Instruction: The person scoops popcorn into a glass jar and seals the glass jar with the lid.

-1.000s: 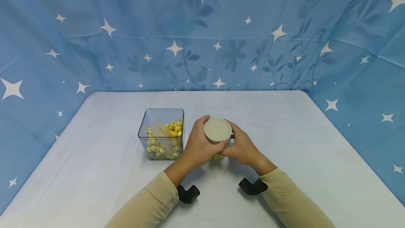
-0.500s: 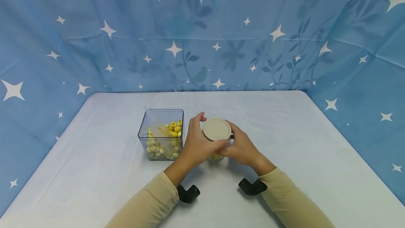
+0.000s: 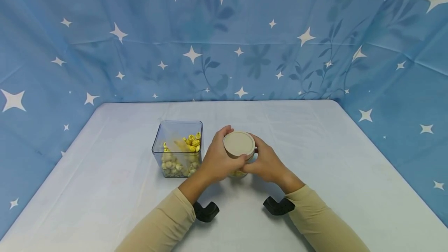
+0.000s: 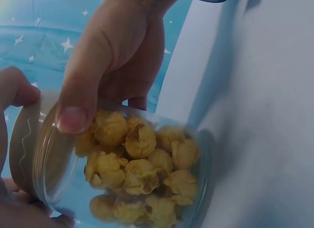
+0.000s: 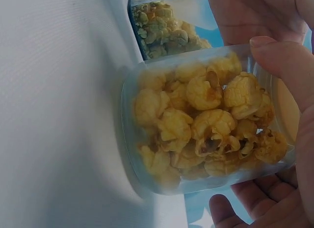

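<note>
Between my hands a clear jar (image 4: 142, 161) of caramel-coloured popcorn (image 5: 196, 125) stands upright on the table. A round beige lid (image 3: 239, 143) sits at its mouth; how tightly it is seated I cannot tell. My left hand (image 3: 218, 161) grips the lid's edge, thumb in front and fingers round the far left side. Lower down, my right hand (image 3: 266, 163) holds the jar from the right, its thumb (image 4: 73, 117) pressed on the wall near the rim. In the head view, the hands hide most of the jar.
Just left of the hands stands an open, clear square container (image 3: 177, 152), partly filled with yellow popcorn (image 3: 192, 142). A white cloth covers the table (image 3: 301, 127). Behind it hangs a blue curtain (image 3: 224, 30) with stars. Black wrist cameras (image 3: 279, 206) sit under both forearms.
Half a second ago the left hand's fingers were spread off the lid; now they are back round its edge. The right hand keeps its hold on the jar. The square container stays put.
</note>
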`<state>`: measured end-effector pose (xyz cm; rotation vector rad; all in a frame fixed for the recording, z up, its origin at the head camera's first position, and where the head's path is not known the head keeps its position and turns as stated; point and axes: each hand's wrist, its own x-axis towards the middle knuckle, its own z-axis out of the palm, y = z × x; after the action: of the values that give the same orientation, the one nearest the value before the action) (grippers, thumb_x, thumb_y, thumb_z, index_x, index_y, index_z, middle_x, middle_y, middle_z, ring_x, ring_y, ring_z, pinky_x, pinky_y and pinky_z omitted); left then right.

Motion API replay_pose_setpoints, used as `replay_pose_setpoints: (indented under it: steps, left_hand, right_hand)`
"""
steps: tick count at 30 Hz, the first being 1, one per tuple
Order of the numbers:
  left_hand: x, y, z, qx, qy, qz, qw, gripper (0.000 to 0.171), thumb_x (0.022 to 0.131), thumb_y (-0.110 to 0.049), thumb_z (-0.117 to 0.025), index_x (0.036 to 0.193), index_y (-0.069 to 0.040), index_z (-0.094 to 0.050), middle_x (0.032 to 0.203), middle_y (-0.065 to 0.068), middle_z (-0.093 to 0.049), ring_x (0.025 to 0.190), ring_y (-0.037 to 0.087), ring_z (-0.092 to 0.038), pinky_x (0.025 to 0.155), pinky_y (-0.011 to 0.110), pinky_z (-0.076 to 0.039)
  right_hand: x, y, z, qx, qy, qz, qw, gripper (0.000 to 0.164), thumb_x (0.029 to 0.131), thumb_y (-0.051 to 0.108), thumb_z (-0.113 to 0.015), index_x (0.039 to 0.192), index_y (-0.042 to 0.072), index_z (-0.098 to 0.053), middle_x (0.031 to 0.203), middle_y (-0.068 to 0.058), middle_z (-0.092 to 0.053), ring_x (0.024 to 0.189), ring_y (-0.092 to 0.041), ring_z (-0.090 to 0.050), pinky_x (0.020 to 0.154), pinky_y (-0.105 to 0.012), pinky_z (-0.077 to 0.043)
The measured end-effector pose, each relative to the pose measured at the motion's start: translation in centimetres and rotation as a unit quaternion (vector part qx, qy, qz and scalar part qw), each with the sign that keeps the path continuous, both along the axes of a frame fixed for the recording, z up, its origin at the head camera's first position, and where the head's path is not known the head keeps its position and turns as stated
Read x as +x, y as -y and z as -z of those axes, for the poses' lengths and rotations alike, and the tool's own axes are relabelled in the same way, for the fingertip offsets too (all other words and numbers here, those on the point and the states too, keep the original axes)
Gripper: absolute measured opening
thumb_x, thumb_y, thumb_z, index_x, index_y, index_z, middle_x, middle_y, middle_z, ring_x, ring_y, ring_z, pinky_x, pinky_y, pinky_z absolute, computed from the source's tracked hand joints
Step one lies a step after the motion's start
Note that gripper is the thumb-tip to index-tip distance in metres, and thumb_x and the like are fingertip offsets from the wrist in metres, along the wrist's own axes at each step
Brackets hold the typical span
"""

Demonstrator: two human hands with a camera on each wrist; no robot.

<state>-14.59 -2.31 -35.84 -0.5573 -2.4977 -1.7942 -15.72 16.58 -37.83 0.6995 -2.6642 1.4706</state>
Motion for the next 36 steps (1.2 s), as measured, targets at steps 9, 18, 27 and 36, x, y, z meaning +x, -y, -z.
replay_pose_setpoints:
  steps: [9,18,27,36]
  left_hand:
    - [0.41,0.05,-0.39,-0.014,0.016,-0.028,0.9994,0.103,0.076,-0.041,-0.086,0.154,-0.008,-0.028,0.146,0.013,-0.038,0.114,0.027,-0.052,0.092,0.048,-0.046]
    - [0.47,-0.27,-0.21,-0.025,-0.016,-0.052,0.9982,0.091,0.078,-0.036,-0.085,0.147,-0.001,-0.037,0.14,0.014,-0.045,0.11,0.027,-0.053,0.09,0.046,-0.047]
    - [-0.1,0.45,-0.67,-0.027,0.028,0.014,0.9991,0.087,0.082,-0.026,-0.076,0.154,-0.006,-0.03,0.146,0.01,-0.044,0.119,0.025,-0.053,0.094,0.045,-0.048]
    - [0.31,0.05,-0.55,-0.024,0.024,-0.058,0.9978,0.108,0.07,-0.043,-0.09,0.154,-0.009,-0.03,0.146,0.01,-0.042,0.115,0.026,-0.053,0.093,0.048,-0.045]
  right_hand:
    - [0.16,-0.03,-0.05,0.002,-0.01,-0.005,1.0,0.086,0.078,0.023,-0.084,0.15,0.005,-0.04,0.14,-0.009,-0.053,0.122,-0.025,-0.053,0.096,-0.05,-0.045]
    - [0.17,0.04,-0.04,0.001,-0.007,-0.004,1.0,0.085,0.078,0.022,-0.084,0.149,0.006,-0.042,0.138,-0.008,-0.054,0.12,-0.024,-0.054,0.096,-0.049,-0.045]
    - [0.03,0.02,-0.06,0.001,-0.006,-0.006,1.0,0.085,0.078,0.02,-0.081,0.15,0.005,-0.04,0.14,-0.009,-0.053,0.122,-0.025,-0.053,0.098,-0.049,-0.044]
    - [0.09,-0.05,-0.13,0.011,-0.008,0.0,1.0,0.088,0.077,0.023,-0.085,0.15,0.004,-0.04,0.14,-0.01,-0.053,0.121,-0.026,-0.054,0.097,-0.05,-0.045]
